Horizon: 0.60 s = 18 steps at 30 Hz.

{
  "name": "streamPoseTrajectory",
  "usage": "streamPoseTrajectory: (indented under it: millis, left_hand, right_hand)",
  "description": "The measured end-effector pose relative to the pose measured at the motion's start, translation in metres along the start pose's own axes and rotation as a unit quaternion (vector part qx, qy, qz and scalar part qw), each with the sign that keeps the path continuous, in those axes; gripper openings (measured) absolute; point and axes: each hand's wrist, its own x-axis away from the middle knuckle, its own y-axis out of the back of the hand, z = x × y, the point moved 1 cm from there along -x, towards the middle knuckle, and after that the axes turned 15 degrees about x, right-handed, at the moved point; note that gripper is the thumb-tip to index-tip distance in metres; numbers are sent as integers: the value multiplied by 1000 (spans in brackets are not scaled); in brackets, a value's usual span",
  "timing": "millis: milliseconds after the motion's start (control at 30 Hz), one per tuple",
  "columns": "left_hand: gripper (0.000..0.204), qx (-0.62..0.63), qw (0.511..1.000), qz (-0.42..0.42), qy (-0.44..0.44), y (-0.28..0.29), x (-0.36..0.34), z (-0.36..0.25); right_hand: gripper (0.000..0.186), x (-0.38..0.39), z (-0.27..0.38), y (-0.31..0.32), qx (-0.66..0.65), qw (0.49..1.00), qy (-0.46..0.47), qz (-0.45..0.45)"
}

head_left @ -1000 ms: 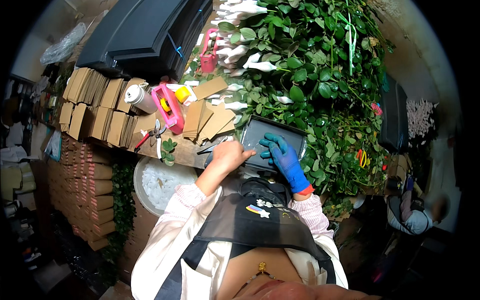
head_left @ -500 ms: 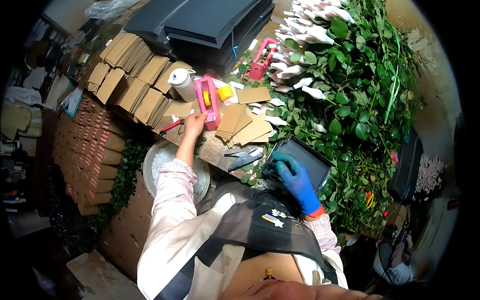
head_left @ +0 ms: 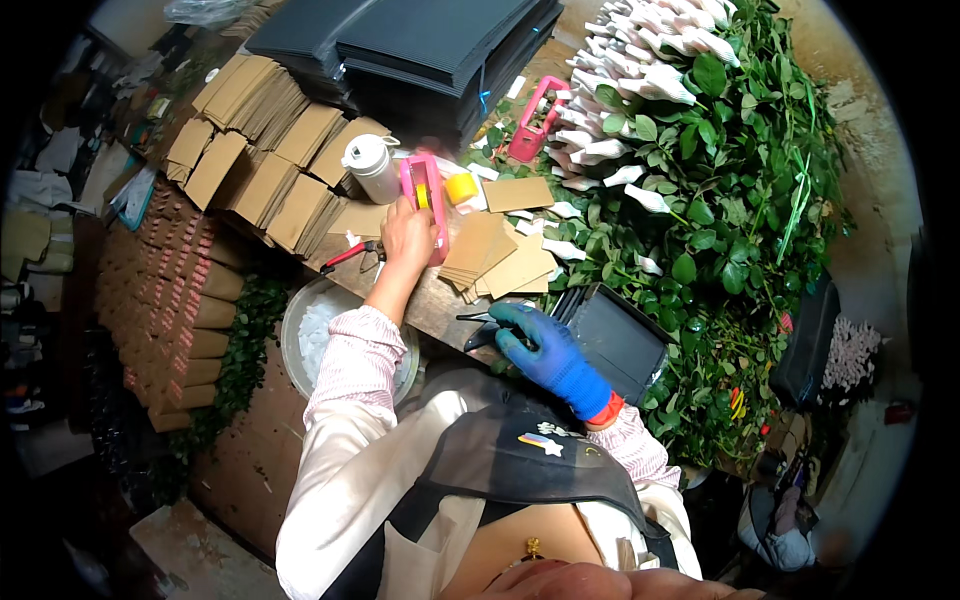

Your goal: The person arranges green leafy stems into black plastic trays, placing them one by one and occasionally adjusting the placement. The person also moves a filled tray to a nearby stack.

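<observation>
"What's the big picture?"
"Leafy stems (head_left: 740, 240) crowd the right of the bench (head_left: 430, 308), black sheets (head_left: 430, 50) tower at the far side, and an open black tray (head_left: 622, 345) lies near the body!"
"And the pink tape holder (head_left: 438, 200)?"
"Between the white bottle (head_left: 372, 172) and the brown cards (head_left: 478, 250), with the bare left hand (head_left: 408, 238) right against it! Fingertips hidden; can't tell whether they grip. I'd keep the holder steady and fingers off its cutting edge."
"The gloved right hand (head_left: 545, 352)?"
"Fingers bent, right by the black cutters (head_left: 482, 338); can't tell if they've closed on them. Best to mind the blades there."
</observation>
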Motion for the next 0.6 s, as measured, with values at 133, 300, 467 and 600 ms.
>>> streamPoseTrajectory:
  millis: [133, 300, 467, 600]
  left_hand:
    - [18, -20, 998, 65, 17, -2, -13, 1]
    - [18, 135, 984, 112, -43, 4, -16, 22]
    - [9, 371, 925, 78, 23, 25, -2, 44]
    - [9, 413, 908, 61, 40, 25, 33, 38]
  right_hand:
    - [38, -1, 0, 3, 21, 1000, -9, 0]
    - [36, -3, -2, 2, 19, 999, -16, -22]
    - [35, -22, -7, -4, -115, 987, -98, 57]
    - [36, -58, -33, -45, -322, 925, -171, 109]
